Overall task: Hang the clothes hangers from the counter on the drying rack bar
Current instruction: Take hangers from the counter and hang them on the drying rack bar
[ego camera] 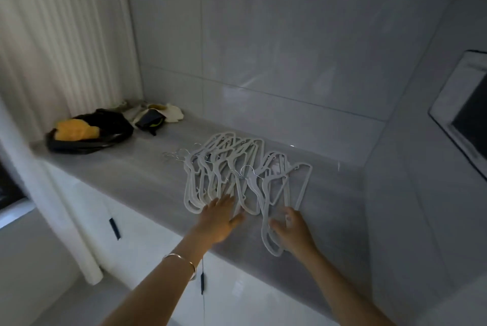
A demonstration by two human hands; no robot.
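Broadly, under and beyond the fingers: grey counter. Heaped on it, just past the fingertips and touching them: white hangers, overlapping, metal hooks pointing left and away. Far off to the left of the fingers, at the counter's back end: black bag with something yellow inside, and beside it crumpled cloths. Left hand: laid flat on the near ends of the pile, fingers straight and spread, gripping nothing. Right hand: curled round the bar of the nearest hanger, thumb one side, fingers the other. Thin bangle back from the left fingers, on the wrist.
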